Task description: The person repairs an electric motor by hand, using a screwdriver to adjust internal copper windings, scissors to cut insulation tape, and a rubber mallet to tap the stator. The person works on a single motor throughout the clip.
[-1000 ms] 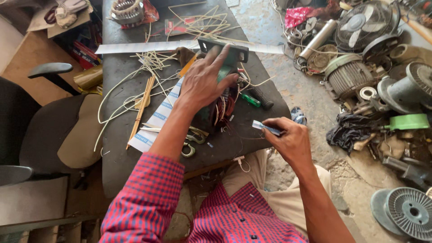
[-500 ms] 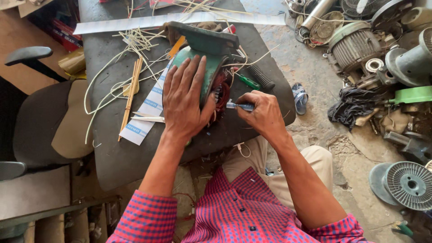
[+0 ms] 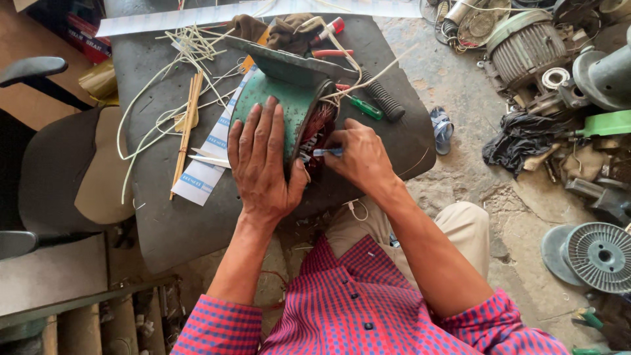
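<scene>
A green motor housing (image 3: 282,98) with copper windings (image 3: 319,128) showing at its open end stands on a dark worktable (image 3: 177,223). My left hand (image 3: 263,161) lies flat over the housing's near side and holds it steady. My right hand (image 3: 358,154) pinches a small blue-tipped tool (image 3: 327,152) whose tip points into the windings. Both forearms come out of rolled red checked sleeves.
White insulation strips (image 3: 190,46), thin wooden sticks (image 3: 187,125) and a white and blue paper sheet (image 3: 210,158) lie left of the housing. Screwdrivers (image 3: 365,108) and a black grip (image 3: 386,100) lie behind it. Motor parts (image 3: 526,49) and a spool (image 3: 598,253) crowd the floor at right; a chair (image 3: 59,171) stands left.
My right hand has brought the small tool from beside the table up to the windings. My left hand has slid down over the housing, which now stands nearer and larger in view.
</scene>
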